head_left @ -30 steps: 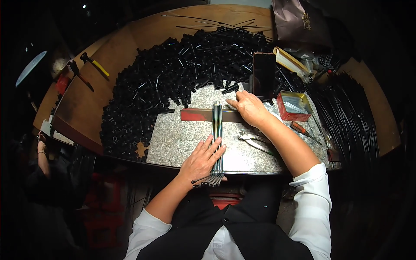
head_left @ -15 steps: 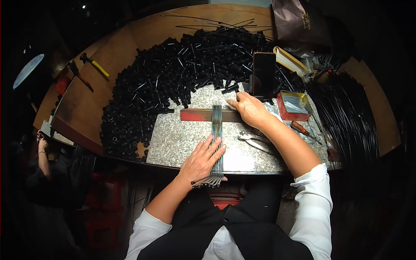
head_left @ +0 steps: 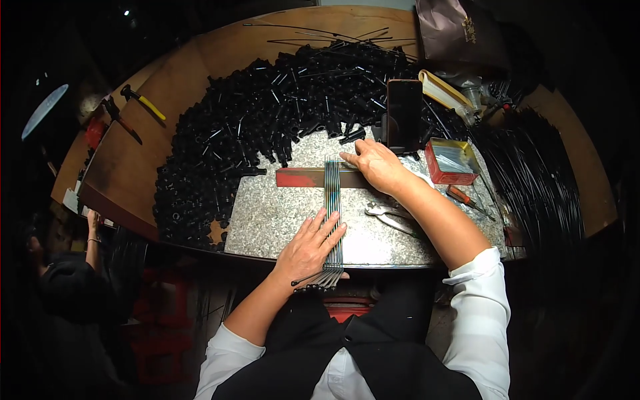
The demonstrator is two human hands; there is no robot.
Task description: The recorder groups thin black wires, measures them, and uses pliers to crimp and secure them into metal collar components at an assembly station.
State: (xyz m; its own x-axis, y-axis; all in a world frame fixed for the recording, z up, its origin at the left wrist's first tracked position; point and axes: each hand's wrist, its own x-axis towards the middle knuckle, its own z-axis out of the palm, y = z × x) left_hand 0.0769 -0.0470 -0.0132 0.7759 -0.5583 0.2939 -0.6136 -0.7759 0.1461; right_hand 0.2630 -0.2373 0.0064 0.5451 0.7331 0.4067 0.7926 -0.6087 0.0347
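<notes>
A row of thin metal rods [head_left: 333,200] lies side by side, pointing away from me across a reddish-brown bar [head_left: 300,177]. Their bent, black-tipped ends hang over the table's near edge. My left hand [head_left: 308,247] holds the rods, fingers flat on top and a thumb tip showing past their right side below. Beside the rods' far ends is my right hand [head_left: 377,163], its index finger stretched toward the tips and another finger close to a loose black sleeve [head_left: 352,137]. Whether it touches the sleeve I cannot tell. Pliers [head_left: 387,215] lie under my right forearm.
Black plastic sleeves [head_left: 267,100] are heaped behind and left. At right stand a phone [head_left: 404,115], a red box [head_left: 453,161], a screwdriver [head_left: 467,199] and a mass of dark rods [head_left: 533,180]. A hammer [head_left: 143,103] rests at left, where another person's hand [head_left: 93,223] shows.
My right hand has shifted slightly left and away from me, toward the loose sleeve. My left hand stays on the rods. The other person's hand at far left has moved.
</notes>
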